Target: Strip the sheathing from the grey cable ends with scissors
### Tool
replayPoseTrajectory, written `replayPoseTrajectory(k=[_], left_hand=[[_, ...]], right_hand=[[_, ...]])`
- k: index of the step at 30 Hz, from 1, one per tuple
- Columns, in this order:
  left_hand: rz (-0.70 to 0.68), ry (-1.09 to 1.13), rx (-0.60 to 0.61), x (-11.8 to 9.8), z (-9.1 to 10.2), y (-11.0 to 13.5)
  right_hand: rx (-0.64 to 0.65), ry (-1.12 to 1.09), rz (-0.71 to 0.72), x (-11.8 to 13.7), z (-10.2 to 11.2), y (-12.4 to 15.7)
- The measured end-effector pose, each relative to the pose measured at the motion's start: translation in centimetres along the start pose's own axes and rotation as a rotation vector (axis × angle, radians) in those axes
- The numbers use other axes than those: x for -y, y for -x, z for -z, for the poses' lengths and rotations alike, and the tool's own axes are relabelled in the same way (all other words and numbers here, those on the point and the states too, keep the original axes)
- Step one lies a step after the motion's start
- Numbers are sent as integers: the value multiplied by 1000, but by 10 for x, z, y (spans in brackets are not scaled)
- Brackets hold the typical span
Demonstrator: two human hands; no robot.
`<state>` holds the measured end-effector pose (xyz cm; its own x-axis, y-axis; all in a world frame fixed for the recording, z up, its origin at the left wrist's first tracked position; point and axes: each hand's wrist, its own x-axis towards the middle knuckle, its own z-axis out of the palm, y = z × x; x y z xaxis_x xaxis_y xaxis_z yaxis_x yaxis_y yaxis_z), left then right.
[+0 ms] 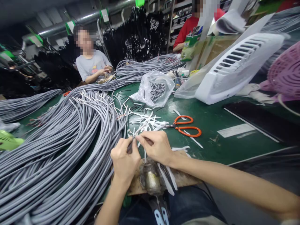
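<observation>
My left hand [126, 157] is closed, thumb and forefinger pinching the end of a grey cable [134, 136]. From the right, my right hand [156, 145] meets it, its fingers pinched at the same cable end. Fine detail between the fingertips is too small to make out. Just beyond lie white strips [150, 122] of cut material. Orange-handled scissors [187, 126] rest to the right of them. Below my hands a metal cylinder [152, 179] is fixed on a wooden board [136, 188], with blue-handled pliers [161, 215] beneath it.
Grey cable bundles [58, 156] cover the left of the green table [211, 147]. A clear bag [153, 89] holds small grey tubes. A white fan [239, 67], pink fan [286, 72] and dark tablet-like slab [264, 122] stand right. One person [92, 64] sits opposite; another wears red [185, 31].
</observation>
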<state>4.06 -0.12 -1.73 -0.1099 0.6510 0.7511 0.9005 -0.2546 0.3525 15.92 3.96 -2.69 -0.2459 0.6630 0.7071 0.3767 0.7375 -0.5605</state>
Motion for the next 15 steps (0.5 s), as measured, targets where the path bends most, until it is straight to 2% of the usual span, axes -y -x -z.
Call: replayPoseTrajectory(k=[3,5,6,10,11,15], left_hand=[[250,71,80,10,1,-6],[417,179,140,16,3,-10],[476,256,147,18,4,-12],[587,526,157,18,5,-14],[598,559,161,17,5,-13],[598,596,163,15,6,-11]], right_hand=[[-19,-87,265,10,-3,7],[-17,-133,324,14,-2,6],[-23,-136,299,14,-2,4],[-8,-59,-76,8,3,-9],[15,-49,-131,5,3,-11],[82,-37,-213,2,3,-13]])
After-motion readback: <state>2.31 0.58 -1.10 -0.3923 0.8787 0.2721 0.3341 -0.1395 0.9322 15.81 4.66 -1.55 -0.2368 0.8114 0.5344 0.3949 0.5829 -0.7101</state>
